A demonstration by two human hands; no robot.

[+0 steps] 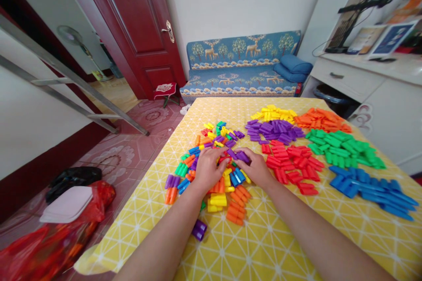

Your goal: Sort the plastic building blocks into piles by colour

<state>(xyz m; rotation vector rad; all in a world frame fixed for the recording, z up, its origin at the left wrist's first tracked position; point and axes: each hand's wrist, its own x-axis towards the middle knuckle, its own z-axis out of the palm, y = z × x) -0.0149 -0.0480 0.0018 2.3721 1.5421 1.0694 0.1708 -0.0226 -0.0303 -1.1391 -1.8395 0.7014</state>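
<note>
A mixed pile of coloured plastic blocks (pixel 216 140) lies on the yellow patterned tablecloth (pixel 263 246). My left hand (pixel 207 169) rests palm down on the pile, fingers curled over blocks beneath it. My right hand (pixel 255 169) sits beside it, fingers pinched on purple blocks (pixel 243 156) at the pile's edge. To the right lie sorted heaps: red (pixel 293 164), purple (pixel 273 131), yellow (pixel 273 113), orange (pixel 321 119), green (pixel 343 147) and blue (pixel 369 186).
One purple block (pixel 199 229) lies alone near the table's left edge. A blue patterned sofa (pixel 242 70) stands behind the table, a red door (pixel 138 30) at left, a white cabinet (pixel 379 92) at right. Red plastic bags (pixel 49 237) lie on the floor.
</note>
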